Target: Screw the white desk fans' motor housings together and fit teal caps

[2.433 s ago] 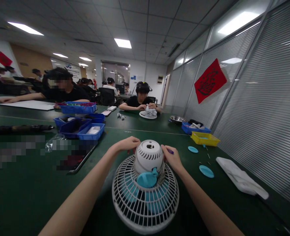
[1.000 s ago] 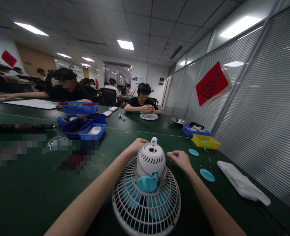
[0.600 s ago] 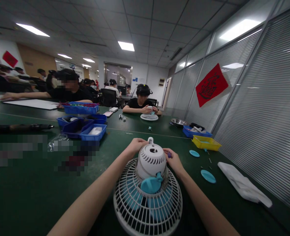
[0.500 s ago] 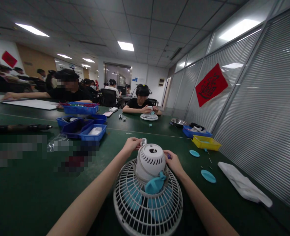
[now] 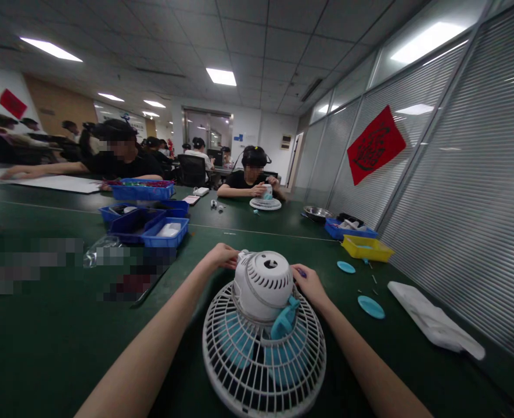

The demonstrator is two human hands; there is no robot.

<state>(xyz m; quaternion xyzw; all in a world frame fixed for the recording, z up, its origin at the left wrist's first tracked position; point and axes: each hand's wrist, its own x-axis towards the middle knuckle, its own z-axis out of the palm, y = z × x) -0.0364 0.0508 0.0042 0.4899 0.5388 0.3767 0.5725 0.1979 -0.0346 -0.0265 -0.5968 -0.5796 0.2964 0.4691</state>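
Observation:
A white desk fan point(image 5: 263, 284) lies face down in front of me, its wire-like grille point(image 5: 222, 371) at the bottom and its motor housing on top. Light blue blades show through the grille, and a blue clip-like part point(image 5: 285, 319) hangs at the housing's right side. My left hand point(image 5: 222, 256) is closed at the housing's far left, fingers on a small white part point(image 5: 243, 254) there; the fingertips are partly hidden. Against the housing's right side, my right hand point(image 5: 309, 283) has curled fingers around a small purple thing point(image 5: 301, 272), mostly hidden.
Blue bins point(image 5: 165, 232) stand left, a yellow bin point(image 5: 367, 248) and metal bowl point(image 5: 317, 213) right. Two blue oval pieces point(image 5: 371, 307), screws and a white flat object point(image 5: 433, 319) lie on the green table. Across it, a person point(image 5: 252, 177) handles another fan.
The fan's housing has turned slightly, its blue clip swinging to the right. My left hand has moved a little left and down with the white part, which now sits against the housing.

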